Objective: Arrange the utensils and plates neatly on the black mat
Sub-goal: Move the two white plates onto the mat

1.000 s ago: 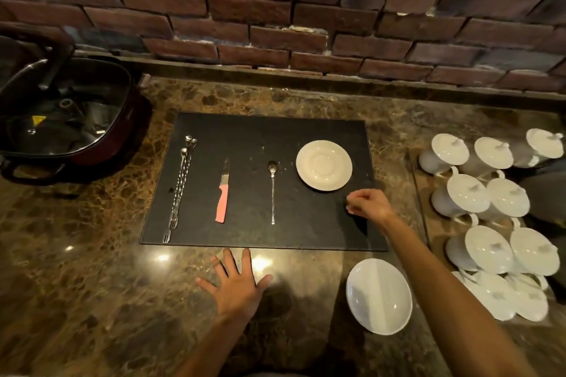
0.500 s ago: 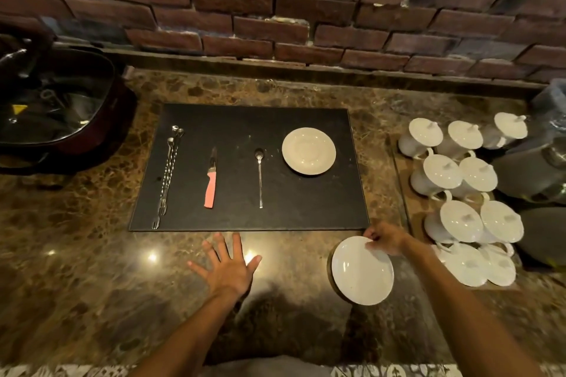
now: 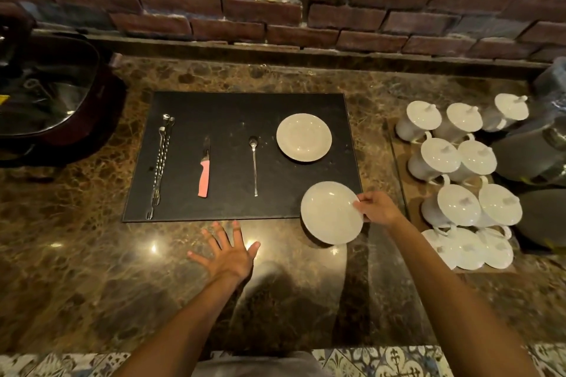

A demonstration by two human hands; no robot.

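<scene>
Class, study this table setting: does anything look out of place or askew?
Yes. The white plate held by the right hand overhangs the black mat's near right corner, partly over the marble counter, unlike the saucer, spoon, knife and skewers lying fully on it.

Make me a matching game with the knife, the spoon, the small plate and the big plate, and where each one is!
Things:
1. knife
2. spoon
3. small plate
4. big plate

Places:
A. held by the right hand, at the mat's front right corner
B. between the long forks and the spoon
C. far right part of the mat
D. between knife and small plate

Pairs: 1-B, 2-D, 3-C, 4-A
</scene>
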